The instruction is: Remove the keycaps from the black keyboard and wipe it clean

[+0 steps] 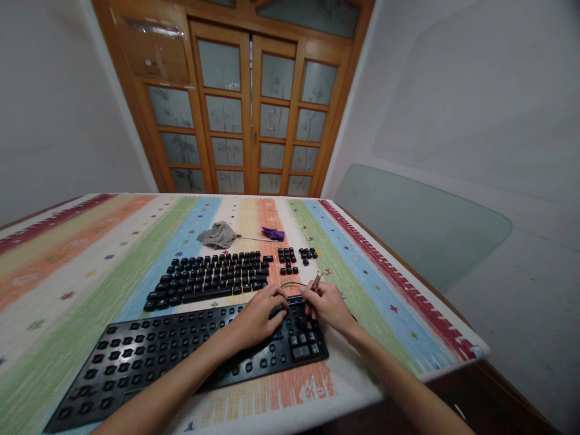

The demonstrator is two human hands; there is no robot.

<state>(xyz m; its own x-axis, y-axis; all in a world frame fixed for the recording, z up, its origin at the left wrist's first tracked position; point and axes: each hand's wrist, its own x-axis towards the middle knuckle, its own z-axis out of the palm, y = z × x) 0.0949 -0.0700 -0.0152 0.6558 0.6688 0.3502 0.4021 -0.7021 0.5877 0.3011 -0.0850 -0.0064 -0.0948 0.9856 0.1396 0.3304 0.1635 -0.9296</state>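
A black keyboard (181, 341) lies at a slant near the table's front edge, most of its key sockets bare; several caps (299, 351) sit on its number pad at the right end. My left hand (261, 314) rests over the right-middle part of it, fingers bent and thumb drawn in; a dark patch shows between them, and I cannot make out what it is. Over the number pad, my right hand (327, 302) is closed on a thin brown-handled tool (317, 281), held slanting upward. Its lower end is hidden by the fingers.
Loose black keycaps (212, 272) stand in keyboard order behind the keyboard, with smaller groups (287, 257) to the right. Farther back lie a crumpled grey cloth (218, 234), a thin rod (254, 238) and a purple bundle (273, 234). A striped cloth (385, 284) covers the table.
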